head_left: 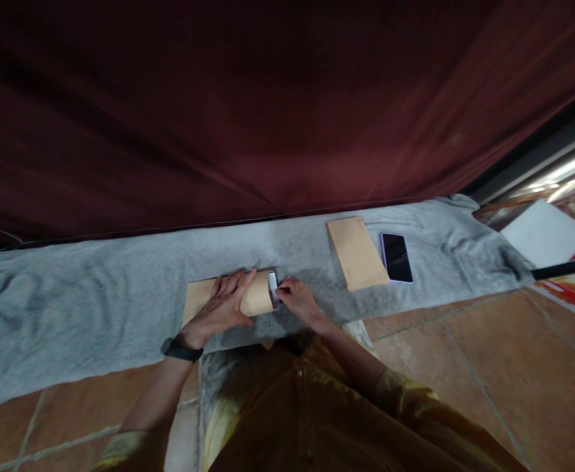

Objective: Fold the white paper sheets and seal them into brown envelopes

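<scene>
A tan wooden board (258, 298) lies on a long grey towel (95, 301) spread over the floor. My left hand (223, 305) rests flat on the board with its fingers stretched out, a dark band on the wrist. My right hand (297, 298) sits at the board's right end, fingers pinched on a small pale piece (273, 289) that stands against that end; I cannot make out what it is.
A second wooden board (356, 252) and a black phone (396, 257) lie side by side further right on the towel. A dark red curtain (267, 98) hangs behind. Brown floor tiles (488, 367) lie in front. A white sheet (543, 233) sits at far right.
</scene>
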`<state>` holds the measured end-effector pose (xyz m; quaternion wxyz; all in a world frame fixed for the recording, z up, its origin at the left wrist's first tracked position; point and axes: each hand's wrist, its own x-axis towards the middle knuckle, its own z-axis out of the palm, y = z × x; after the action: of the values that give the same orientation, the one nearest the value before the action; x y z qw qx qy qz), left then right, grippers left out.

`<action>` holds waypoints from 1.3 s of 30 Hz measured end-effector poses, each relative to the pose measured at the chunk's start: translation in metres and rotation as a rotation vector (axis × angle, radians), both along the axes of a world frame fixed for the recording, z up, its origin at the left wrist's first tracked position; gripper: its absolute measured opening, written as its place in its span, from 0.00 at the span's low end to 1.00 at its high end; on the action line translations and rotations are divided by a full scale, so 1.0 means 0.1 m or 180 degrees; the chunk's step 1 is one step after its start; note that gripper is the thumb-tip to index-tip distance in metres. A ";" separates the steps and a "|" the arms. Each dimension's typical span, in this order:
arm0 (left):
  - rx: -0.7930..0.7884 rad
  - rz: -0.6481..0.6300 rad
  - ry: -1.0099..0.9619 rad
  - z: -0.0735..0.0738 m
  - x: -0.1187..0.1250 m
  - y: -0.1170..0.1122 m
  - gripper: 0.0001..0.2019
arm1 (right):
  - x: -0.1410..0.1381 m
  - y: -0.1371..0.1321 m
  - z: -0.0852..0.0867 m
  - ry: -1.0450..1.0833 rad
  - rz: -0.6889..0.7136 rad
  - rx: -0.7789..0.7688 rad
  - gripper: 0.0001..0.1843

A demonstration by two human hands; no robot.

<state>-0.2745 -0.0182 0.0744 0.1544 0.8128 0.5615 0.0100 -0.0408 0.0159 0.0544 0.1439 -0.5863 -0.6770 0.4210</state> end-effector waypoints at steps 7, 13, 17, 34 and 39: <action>-0.0014 -0.0003 0.0008 0.00 0.00 0.00 0.63 | -0.09 0.04 0.06 -0.0339 0.0160 -0.0090 0.12; -0.0050 0.0012 -0.0032 0.00 0.01 0.01 0.63 | -0.18 0.07 0.09 -0.0518 0.0208 -0.0091 0.15; -0.0081 0.0038 -0.0065 0.02 0.02 0.01 0.63 | -0.20 0.06 0.10 -0.0593 0.0214 -0.0071 0.15; -0.0294 0.0057 0.0092 -0.03 -0.01 0.02 0.57 | -0.22 -0.02 0.14 -0.0751 0.0167 0.0057 0.16; -0.0351 0.0071 0.0013 -0.09 -0.04 0.02 0.55 | -0.22 -0.04 0.15 -0.0726 0.0165 0.0104 0.15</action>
<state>-0.2789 -0.0167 0.0654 0.1977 0.7968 0.5706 -0.0209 -0.0625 0.0119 0.0691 0.0646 -0.6103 -0.7107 0.3440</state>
